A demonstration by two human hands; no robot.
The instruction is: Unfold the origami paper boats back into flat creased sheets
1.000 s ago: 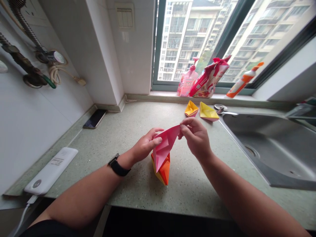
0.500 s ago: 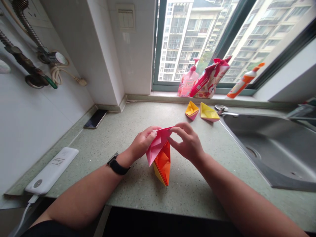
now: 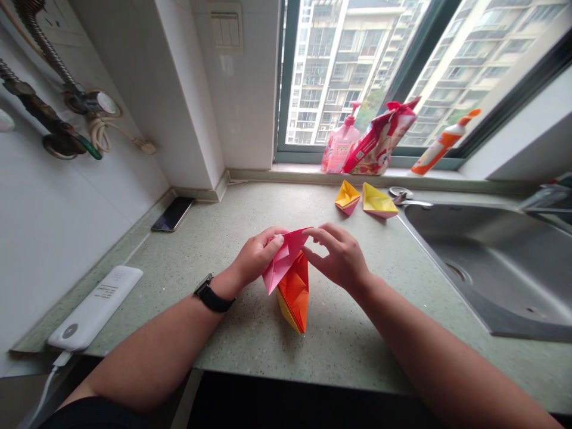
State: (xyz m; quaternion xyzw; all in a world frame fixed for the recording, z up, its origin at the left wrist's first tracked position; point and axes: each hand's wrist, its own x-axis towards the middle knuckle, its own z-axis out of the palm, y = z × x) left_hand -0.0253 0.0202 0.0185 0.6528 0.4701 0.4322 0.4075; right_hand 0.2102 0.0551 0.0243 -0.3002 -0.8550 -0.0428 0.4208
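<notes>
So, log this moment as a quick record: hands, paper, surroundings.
left hand: pinching folded pink origami paper
right hand: fingers at the paper's top corner, grip unclear
left wrist: black watch
below paper: orange-and-yellow paper boat on speckled green countertop
ahead: yellow-and-pink paper boats, scissors
right: steel sink
left: phone, power bank
windowsill: pink pump bottle, red pouch, orange-capped tube
</notes>
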